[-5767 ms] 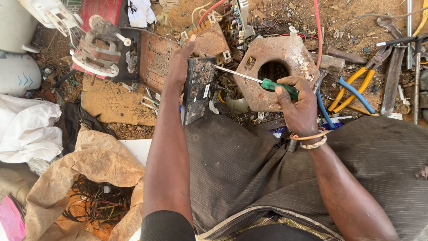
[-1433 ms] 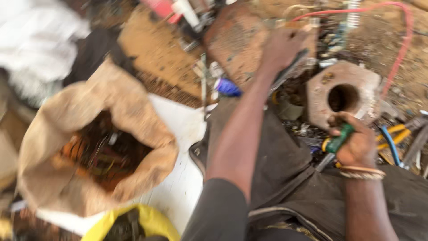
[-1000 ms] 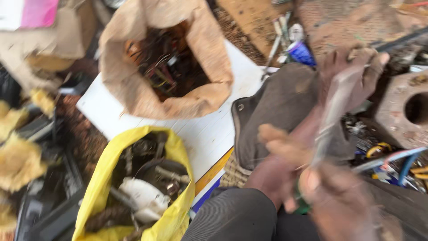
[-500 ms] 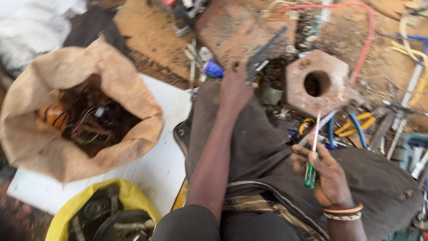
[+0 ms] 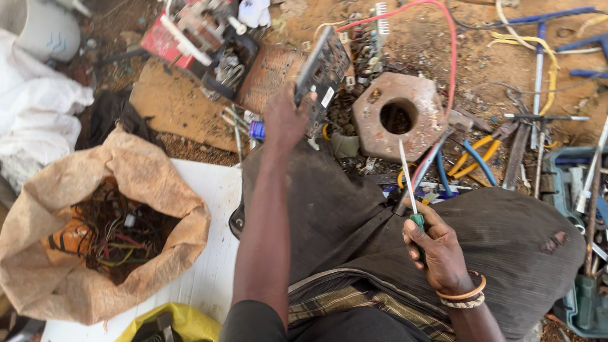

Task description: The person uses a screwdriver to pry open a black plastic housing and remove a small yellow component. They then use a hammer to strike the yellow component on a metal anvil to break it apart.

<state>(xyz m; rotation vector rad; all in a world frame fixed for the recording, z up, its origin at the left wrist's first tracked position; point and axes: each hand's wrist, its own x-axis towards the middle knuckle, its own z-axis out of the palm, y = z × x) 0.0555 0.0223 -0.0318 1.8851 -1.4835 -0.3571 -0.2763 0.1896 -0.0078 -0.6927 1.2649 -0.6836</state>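
Note:
My left hand [image 5: 285, 120] grips a dark circuit board [image 5: 323, 66] by its lower edge and holds it on end above the littered ground. My right hand [image 5: 437, 250] rests on my lap, closed round the green handle of a screwdriver [image 5: 410, 190] whose metal shaft points up and away from me. A rusty hexagonal metal block [image 5: 396, 114] with a round hole lies on the ground between the two hands, just beyond my knee.
A brown paper sack [image 5: 95, 234] full of tangled wires stands at left on a white board [image 5: 209, 253]. A yellow bag [image 5: 168, 323] sits below it. Pliers [image 5: 472, 158], cables and scrap boards litter the dirt; a teal toolbox [image 5: 579, 209] is at right.
The view swung left over the sacks and back. My left hand has lifted the circuit board further from me. My right hand with the screwdriver has dropped to my lap.

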